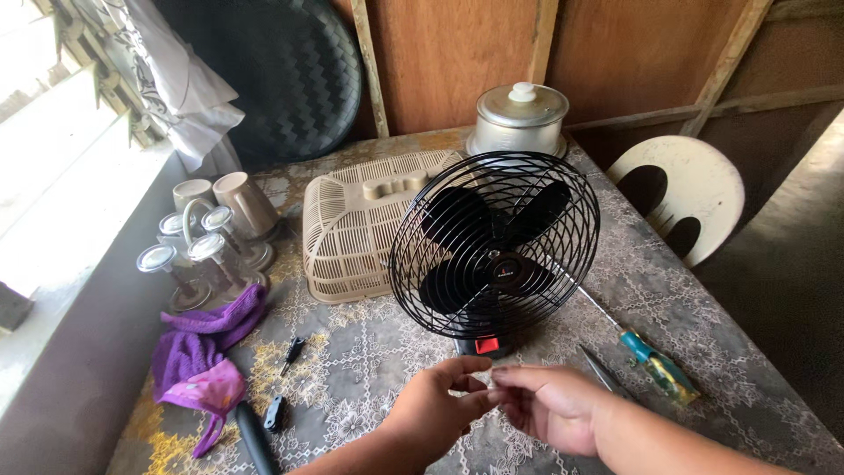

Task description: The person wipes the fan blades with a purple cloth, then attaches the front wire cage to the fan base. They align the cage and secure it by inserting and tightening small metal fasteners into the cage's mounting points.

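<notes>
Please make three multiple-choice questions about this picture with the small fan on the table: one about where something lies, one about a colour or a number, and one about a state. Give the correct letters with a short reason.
1. Where does the screwdriver lie?
A. on the table, right of the fan
B. inside the beige basket
C. on the window sill

2. What colour is the switch on the fan's base?
A. green
B. red
C. white

3. How do the hands stand?
A. far apart, flat on the table
B. one on the fan's grille
C. close together in front of the fan, fingertips meeting

Answers:
1. A, its blue and yellow handle rests on the patterned cloth beside the fan.
2. B, a red patch shows on the black base.
3. C, the left hand and the right hand meet below the fan, touching neither the fan nor the tool.
</notes>
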